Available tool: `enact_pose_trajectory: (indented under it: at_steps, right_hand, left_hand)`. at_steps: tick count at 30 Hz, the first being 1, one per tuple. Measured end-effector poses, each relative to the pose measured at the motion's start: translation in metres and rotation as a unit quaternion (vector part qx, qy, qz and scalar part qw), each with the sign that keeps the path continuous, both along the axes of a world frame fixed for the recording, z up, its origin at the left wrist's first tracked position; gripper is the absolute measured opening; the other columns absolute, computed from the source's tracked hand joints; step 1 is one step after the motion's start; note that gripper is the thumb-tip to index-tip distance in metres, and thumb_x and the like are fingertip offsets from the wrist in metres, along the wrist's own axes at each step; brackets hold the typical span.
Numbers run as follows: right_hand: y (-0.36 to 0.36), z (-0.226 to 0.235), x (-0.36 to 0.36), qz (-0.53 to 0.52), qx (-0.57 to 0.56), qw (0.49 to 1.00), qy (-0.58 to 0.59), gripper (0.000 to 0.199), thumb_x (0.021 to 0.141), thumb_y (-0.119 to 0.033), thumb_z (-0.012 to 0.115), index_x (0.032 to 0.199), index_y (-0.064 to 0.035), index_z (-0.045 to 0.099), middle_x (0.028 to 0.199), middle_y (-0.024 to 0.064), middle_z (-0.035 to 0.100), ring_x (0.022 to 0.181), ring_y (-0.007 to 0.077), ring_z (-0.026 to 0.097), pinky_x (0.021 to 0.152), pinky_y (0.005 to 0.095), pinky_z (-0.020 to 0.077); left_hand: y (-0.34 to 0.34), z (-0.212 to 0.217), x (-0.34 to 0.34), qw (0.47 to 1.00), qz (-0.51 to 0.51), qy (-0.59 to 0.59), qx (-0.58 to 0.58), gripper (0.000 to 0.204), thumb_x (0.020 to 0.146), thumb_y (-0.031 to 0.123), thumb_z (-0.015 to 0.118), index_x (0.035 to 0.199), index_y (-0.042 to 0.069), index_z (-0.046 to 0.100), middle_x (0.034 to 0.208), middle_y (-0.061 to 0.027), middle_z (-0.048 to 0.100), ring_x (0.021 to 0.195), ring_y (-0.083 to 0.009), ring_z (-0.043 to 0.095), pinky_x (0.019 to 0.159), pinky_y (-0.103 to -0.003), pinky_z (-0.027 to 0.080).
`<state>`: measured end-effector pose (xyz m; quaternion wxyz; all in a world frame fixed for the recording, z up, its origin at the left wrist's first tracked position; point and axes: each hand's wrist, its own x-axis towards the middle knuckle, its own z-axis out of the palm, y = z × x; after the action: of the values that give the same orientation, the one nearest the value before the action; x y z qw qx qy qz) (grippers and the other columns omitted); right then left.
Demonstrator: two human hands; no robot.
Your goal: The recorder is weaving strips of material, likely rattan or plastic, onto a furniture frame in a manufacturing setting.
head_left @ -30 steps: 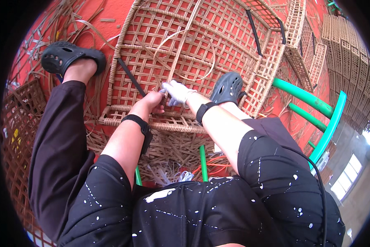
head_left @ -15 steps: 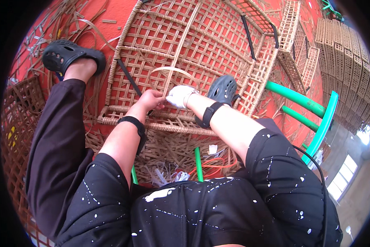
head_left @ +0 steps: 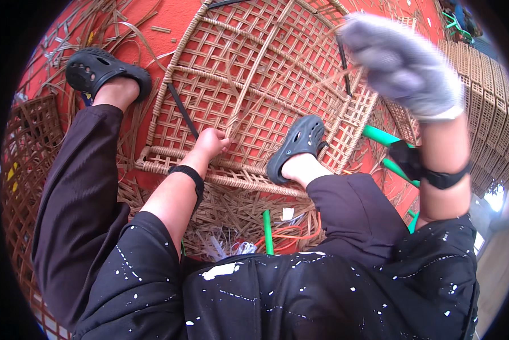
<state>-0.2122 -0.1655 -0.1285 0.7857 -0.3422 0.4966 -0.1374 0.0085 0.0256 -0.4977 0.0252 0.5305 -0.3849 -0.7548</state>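
A large tan woven rattan-like panel with wrapped ribs and black bars lies in front of me. My left hand, bare, rests low on the panel with its fingers closed; what they pinch, if anything, is hidden. My right hand, in a pale work glove, is raised at the upper right and smeared by motion. Its fingers look curled. A thin tan strip, blurred, seems to run from the weave up toward this glove, and I cannot make out its end.
My dark clogs stand either side, the left clog on the red floor, the right clog on the panel. Cut strips litter the floor. Green tubes lie right, near stacked woven panels. Another woven piece stands left.
My right hand has left the weave beside my left hand and swung up and right. The pale loop of strip between my hands has gone. My left hand has stayed nearly in place.
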Motion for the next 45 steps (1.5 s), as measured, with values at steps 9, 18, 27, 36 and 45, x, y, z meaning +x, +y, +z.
enact_pose_trajectory:
  at_steps: [9, 18, 27, 36, 45]
  right_hand:
    - [-0.016, 0.045, -0.077, -0.038, -0.365, 0.826, 0.428, 0.033, 0.086, -0.010, 0.063, 0.117, -0.0010, 0.057, 0.094, 0.0005, 0.059, 0.066, 0.0002, 0.051, 0.062, 0.0125, 0.0426]
    - [-0.066, 0.090, -0.229, 0.203, -0.449, 0.356, 0.794, 0.050, 0.088, -0.049, 0.054, 0.113, -0.0060, 0.059, 0.091, 0.0115, 0.067, 0.080, 0.0300, 0.063, 0.076, 0.0347, 0.0488]
    - [-0.088, 0.070, -0.202, 0.208, -0.453, 0.310, 0.810, 0.053, 0.083, -0.050, 0.059, 0.117, -0.0095, 0.058, 0.104, 0.0149, 0.064, 0.095, 0.0303, 0.061, 0.086, 0.0363, 0.0462]
    - [0.053, -0.216, -0.004, 0.430, -0.310, 0.749, 0.398, 0.041, 0.085, -0.040, 0.053, 0.103, -0.0046, 0.063, 0.097, 0.0150, 0.063, 0.090, 0.0270, 0.062, 0.082, 0.0375, 0.0476]
    - [0.179, -0.350, 0.081, -0.272, 0.237, 0.933, 0.008, 0.019, 0.089, -0.019, 0.056, 0.098, -0.0030, 0.055, 0.074, 0.0102, 0.062, 0.054, 0.0175, 0.059, 0.045, 0.0283, 0.0465]
  left_hand:
    - [-0.002, 0.008, 0.002, 1.000, 0.026, -0.002, 0.012, 0.021, 0.087, 0.017, 0.062, 0.083, -0.004, 0.065, 0.065, -0.0031, 0.062, 0.054, -0.0071, 0.055, 0.051, -0.023, 0.046]
    - [0.003, -0.004, -0.003, 0.995, -0.030, -0.058, -0.072, 0.023, 0.084, 0.020, 0.063, 0.079, -0.001, 0.068, 0.059, -0.0071, 0.063, 0.054, -0.0143, 0.061, 0.057, -0.031, 0.049]
    - [-0.003, 0.001, -0.005, 0.997, -0.004, -0.068, -0.029, 0.026, 0.089, 0.020, 0.059, 0.083, -0.004, 0.066, 0.066, -0.0057, 0.064, 0.055, -0.0126, 0.059, 0.053, -0.026, 0.050]
    - [-0.009, 0.000, 0.003, 0.955, 0.152, -0.004, 0.257, 0.017, 0.093, 0.019, 0.048, 0.092, 0.005, 0.058, 0.081, -0.0033, 0.064, 0.062, -0.0085, 0.056, 0.056, -0.026, 0.055]
    - [-0.017, 0.000, -0.003, 0.962, 0.088, -0.018, 0.259, 0.024, 0.095, 0.024, 0.041, 0.090, 0.009, 0.059, 0.072, 0.0004, 0.061, 0.054, -0.0068, 0.049, 0.049, -0.025, 0.050]
